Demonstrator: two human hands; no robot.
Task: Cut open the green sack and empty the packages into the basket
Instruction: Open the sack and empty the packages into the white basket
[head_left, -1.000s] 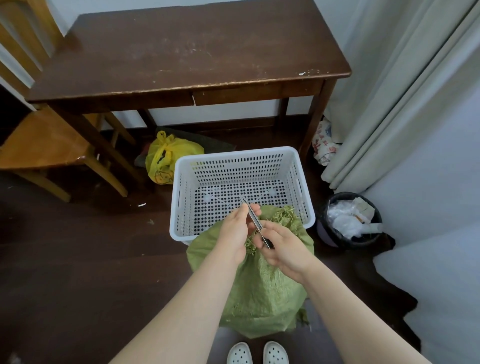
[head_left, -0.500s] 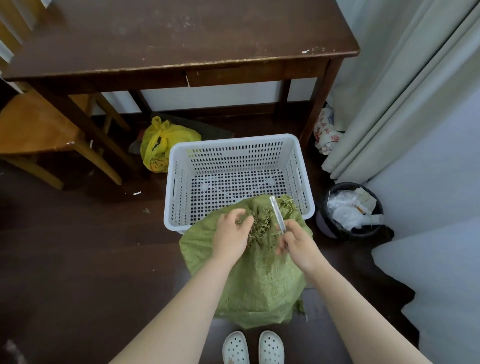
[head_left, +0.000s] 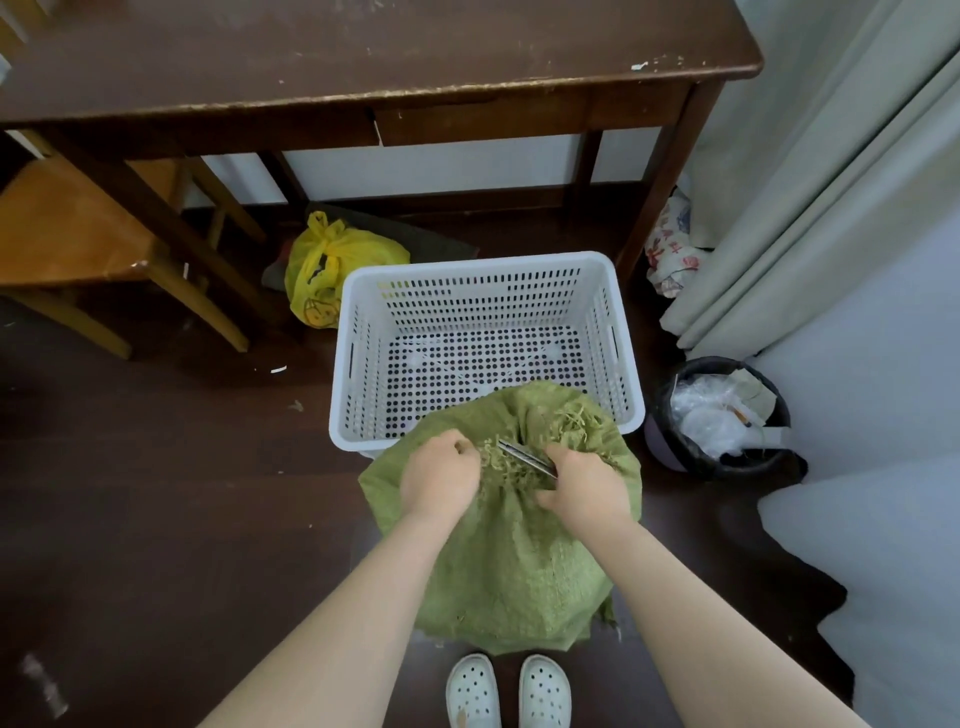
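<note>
One green sack (head_left: 509, 561) stands on the dark floor just in front of the person's two white shoes (head_left: 506, 691), its long axis running from near to far, with the gathered, frayed mouth pointing away and leaning over the near rim of the single white basket (head_left: 358, 358). The basket holds nothing but its perforated bottom. Two hands work at the sack's mouth: the left hand (head_left: 441, 480) is closed, pinching the bunched fabric, and the right hand (head_left: 587, 488) is clamped on one metal blade (head_left: 524, 456), whose tip points left and slightly away into the frayed fibres. Left of the basket lies one yellow bag (head_left: 332, 270); to its right stands one black bin (head_left: 719, 415). One dark wooden table (head_left: 363, 57) spans the far side.
</note>
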